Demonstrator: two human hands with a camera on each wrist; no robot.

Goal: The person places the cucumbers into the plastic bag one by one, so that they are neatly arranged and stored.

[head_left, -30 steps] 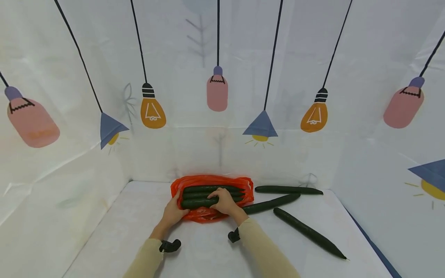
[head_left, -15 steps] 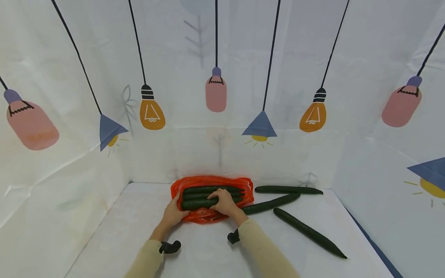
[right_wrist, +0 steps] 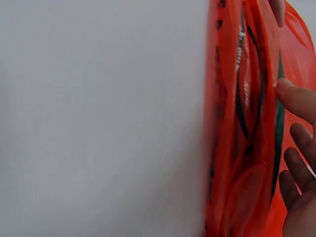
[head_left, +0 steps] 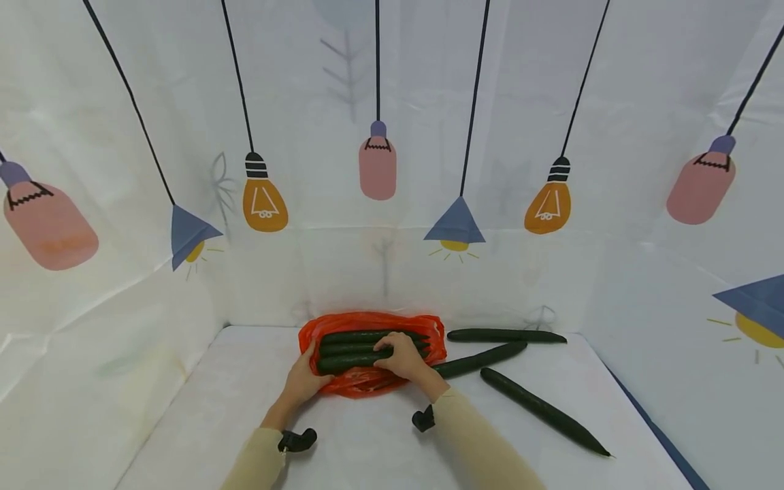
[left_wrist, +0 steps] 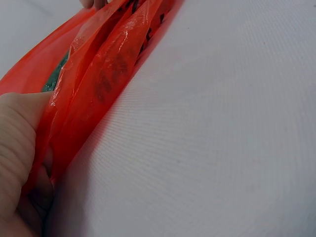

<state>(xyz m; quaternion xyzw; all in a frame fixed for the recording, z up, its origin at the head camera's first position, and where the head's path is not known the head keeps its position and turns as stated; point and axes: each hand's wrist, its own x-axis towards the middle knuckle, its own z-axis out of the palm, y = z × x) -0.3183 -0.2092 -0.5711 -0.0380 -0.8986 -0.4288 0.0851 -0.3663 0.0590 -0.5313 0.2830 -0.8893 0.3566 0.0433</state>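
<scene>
In the head view, three dark green cucumbers lie side by side in an opened red plastic bag. My left hand grips the bag's left end. The left wrist view shows its thumb over the crumpled bag edge, fingers beneath. My right hand is over the right half of the cucumbers. Its fingers are loosely bent and spread in the right wrist view, with the thumb at the bag's edge, beside a strip of cucumber.
Three loose cucumbers lie right of the bag: one along the back, one slanting behind the right wrist, one nearer the front. They rest on a white table, with a white sheet wall printed with lamps behind.
My right hand has shifted slightly to the right along the cucumbers. The left hand keeps its hold on the bag. The head view has tilted a little.
</scene>
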